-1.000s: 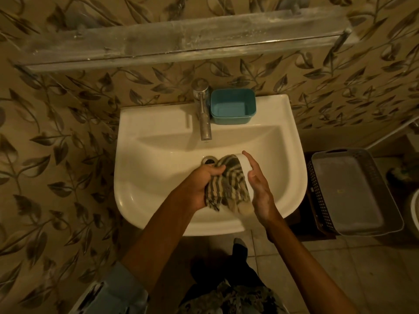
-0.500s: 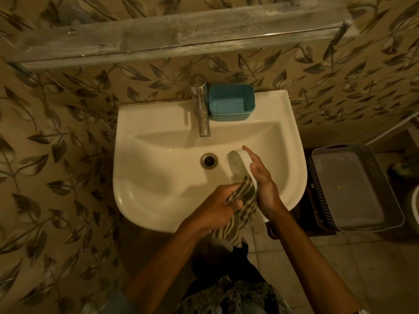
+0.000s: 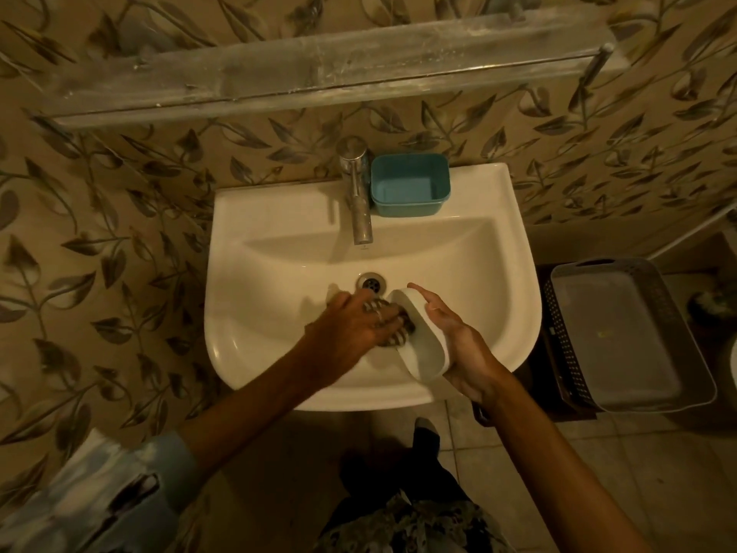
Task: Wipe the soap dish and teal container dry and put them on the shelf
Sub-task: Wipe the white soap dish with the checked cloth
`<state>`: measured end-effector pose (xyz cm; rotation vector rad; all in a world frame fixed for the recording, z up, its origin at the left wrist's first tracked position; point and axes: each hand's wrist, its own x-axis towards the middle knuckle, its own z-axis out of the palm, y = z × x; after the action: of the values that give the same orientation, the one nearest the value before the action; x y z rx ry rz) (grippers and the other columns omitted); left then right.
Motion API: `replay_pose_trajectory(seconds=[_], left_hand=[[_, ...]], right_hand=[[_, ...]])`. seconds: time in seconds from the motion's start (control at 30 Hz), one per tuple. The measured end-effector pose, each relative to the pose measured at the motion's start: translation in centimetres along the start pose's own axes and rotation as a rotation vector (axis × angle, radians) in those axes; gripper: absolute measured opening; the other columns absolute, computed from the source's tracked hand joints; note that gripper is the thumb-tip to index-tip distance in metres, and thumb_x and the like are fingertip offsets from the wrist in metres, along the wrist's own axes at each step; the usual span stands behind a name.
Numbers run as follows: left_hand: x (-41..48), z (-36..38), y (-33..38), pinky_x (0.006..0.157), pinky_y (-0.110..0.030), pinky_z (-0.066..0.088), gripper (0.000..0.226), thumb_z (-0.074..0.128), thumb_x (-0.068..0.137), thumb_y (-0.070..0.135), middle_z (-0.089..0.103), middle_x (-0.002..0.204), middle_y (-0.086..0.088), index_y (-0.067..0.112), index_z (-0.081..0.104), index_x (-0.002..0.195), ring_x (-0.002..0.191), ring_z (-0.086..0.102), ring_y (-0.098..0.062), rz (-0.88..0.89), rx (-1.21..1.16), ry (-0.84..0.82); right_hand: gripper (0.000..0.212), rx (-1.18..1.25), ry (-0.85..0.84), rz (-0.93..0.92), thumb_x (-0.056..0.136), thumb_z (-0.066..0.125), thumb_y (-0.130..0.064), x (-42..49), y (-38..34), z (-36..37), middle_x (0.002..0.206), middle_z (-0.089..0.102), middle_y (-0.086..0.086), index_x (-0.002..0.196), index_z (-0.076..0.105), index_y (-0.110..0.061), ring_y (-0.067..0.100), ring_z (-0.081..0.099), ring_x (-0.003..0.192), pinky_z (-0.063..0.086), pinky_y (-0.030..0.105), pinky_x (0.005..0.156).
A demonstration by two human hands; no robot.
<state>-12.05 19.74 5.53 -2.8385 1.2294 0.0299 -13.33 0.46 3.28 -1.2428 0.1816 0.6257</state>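
Note:
Over the white sink basin (image 3: 498, 273), my right hand (image 3: 458, 345) holds a white oval soap dish (image 3: 422, 341) tilted on its edge. My left hand (image 3: 355, 325) presses a striped cloth (image 3: 395, 333) into the hollow of the dish; most of the cloth is hidden under my fingers. The teal container (image 3: 410, 185) stands upright and empty on the sink's back ledge, just right of the tap. A long dusty glass shelf (image 3: 319, 73) runs along the wall above the sink.
A chrome tap (image 3: 359, 197) rises at the back of the sink, with the drain (image 3: 371, 282) below it. A grey plastic basket with a lid (image 3: 622, 337) sits on a low stand to the right. Leaf-patterned tiles cover the wall.
My left hand has moved the cloth from below the dish, near the sink's front edge, up into the dish. The dish stays in my right hand, now turned more towards the cloth.

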Motion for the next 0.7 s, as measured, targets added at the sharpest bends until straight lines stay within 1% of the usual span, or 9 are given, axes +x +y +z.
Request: replay_pose_trajectory(seconds=[0.1,0.17,0.23,0.33,0.4,0.5,0.57,0.63,0.7], left_hand=[[0.5,0.1,0.1,0.08,-0.04,0.051,0.067,0.077,0.065,0.0,0.06,0.131,-0.001,0.024,0.061,0.125,0.11,0.059,-0.033,-0.112,-0.031,-0.007],[0.8,0.7,1.8,0.087,-0.039,0.039,0.075,0.067,0.069,-0.007,0.049,0.143,0.002,0.027,0.052,0.134,0.122,0.046,-0.032,-0.266,-0.195,-0.07],[1.1,1.3,4.0,0.093,-0.036,0.033,0.081,0.06,0.072,-0.011,0.038,0.15,0.005,0.031,0.043,0.14,0.125,0.033,-0.026,-0.446,-0.38,-0.093],[1.5,1.1,6.9,0.094,-0.031,0.038,0.075,0.068,0.071,-0.005,0.047,0.14,0.004,0.031,0.05,0.134,0.114,0.038,-0.023,-0.505,-0.577,-0.042],[1.6,0.6,8.1,0.09,-0.027,0.042,0.062,0.061,0.078,-0.004,0.055,0.133,0.008,0.032,0.055,0.129,0.109,0.044,-0.018,-0.472,-0.689,-0.032],[2.3,-1.4,6.9,0.078,-0.021,0.049,0.039,0.044,0.091,0.002,0.065,0.119,0.0,0.027,0.063,0.116,0.104,0.057,-0.015,-0.613,-1.118,-0.224],[2.9,-2.5,5.5,0.081,-0.026,0.05,0.031,0.042,0.096,0.008,0.067,0.113,-0.005,0.024,0.063,0.111,0.1,0.062,-0.017,-0.734,-1.418,-0.378],[3.0,-2.8,4.4,0.093,-0.038,0.049,0.028,0.043,0.097,0.007,0.067,0.113,-0.012,0.016,0.06,0.117,0.102,0.063,-0.024,-0.872,-1.721,-0.417],[3.0,-2.7,3.4,0.087,-0.039,0.052,0.028,0.043,0.096,0.005,0.067,0.107,-0.017,0.005,0.057,0.121,0.093,0.066,-0.027,-0.959,-1.977,-0.411]], right_hand=[[0.041,0.004,0.017,-0.029,0.1,0.034,-0.03,0.0,-0.5,-0.3,0.132,0.057,0.002,0.139,0.043,-0.029,0.019,0.059,0.115,0.051,0.032,0.092],[0.04,-0.004,0.043,-0.056,0.1,0.034,-0.027,0.2,-1.0,-0.4,0.135,0.055,0.007,0.138,0.045,-0.026,0.023,0.055,0.12,0.046,0.038,0.101],[0.038,-0.026,0.08,-0.082,0.1,0.034,-0.024,0.6,-1.2,-0.4,0.139,0.051,0.009,0.135,0.047,-0.026,0.025,0.05,0.127,0.039,0.044,0.109],[0.037,-0.034,0.161,-0.113,0.101,0.034,-0.023,1.1,-0.9,-0.5,0.143,0.047,0.007,0.135,0.048,-0.027,0.021,0.046,0.13,0.034,0.045,0.112],[0.037,-0.037,0.187,-0.132,0.101,0.034,-0.025,1.2,-0.6,-0.7,0.141,0.05,0.002,0.135,0.048,-0.028,0.018,0.047,0.127,0.034,0.045,0.112],[0.038,-0.081,0.173,-0.168,0.1,0.037,-0.029,1.0,0.1,-0.8,0.141,0.05,-0.001,0.136,0.047,-0.027,0.017,0.044,0.131,0.031,0.046,0.114],[0.047,-0.137,0.177,-0.227,0.095,0.037,-0.032,0.9,0.4,-0.5,0.141,0.048,-0.003,0.14,0.043,-0.021,0.009,0.043,0.131,0.031,0.037,0.114],[0.051,-0.178,0.18,-0.294,0.094,0.034,-0.031,0.8,0.5,-0.3,0.142,0.047,-0.005,0.143,0.039,-0.016,0.005,0.043,0.13,0.033,0.027,0.112],[0.05,-0.196,0.165,-0.337,0.095,0.033,-0.028,0.6,0.5,-0.1,0.14,0.047,-0.006,0.143,0.037,-0.014,0.005,0.045,0.129,0.037,0.02,0.106]])
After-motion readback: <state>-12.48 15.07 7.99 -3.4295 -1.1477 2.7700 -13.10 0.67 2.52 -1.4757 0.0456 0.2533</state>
